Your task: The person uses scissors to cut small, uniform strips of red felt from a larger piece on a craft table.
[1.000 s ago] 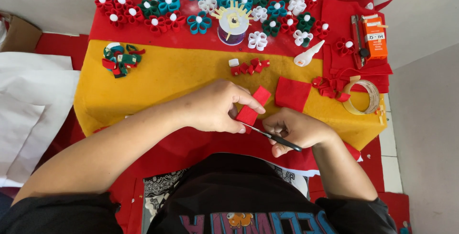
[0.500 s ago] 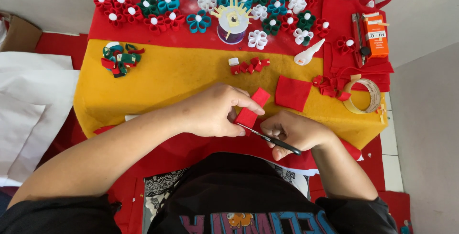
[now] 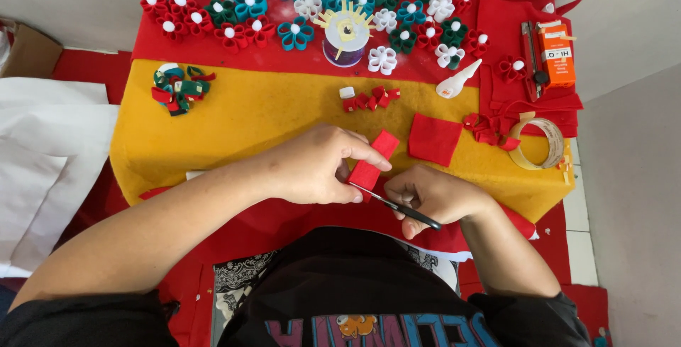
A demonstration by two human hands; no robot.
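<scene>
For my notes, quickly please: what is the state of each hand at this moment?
Left hand: closed, pinching a red felt strip.
Right hand: closed around small scissors, whose blades meet the strip's lower end.

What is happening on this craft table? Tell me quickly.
A person is cutting felt over a yellow cloth. The left hand holds a red felt strip, and the right hand works small scissors at the strip's lower end. A red felt square lies just beyond, near a tape roll and a white glue bottle. Rows of finished red, teal, green and white felt flowers fill the far side.
</scene>
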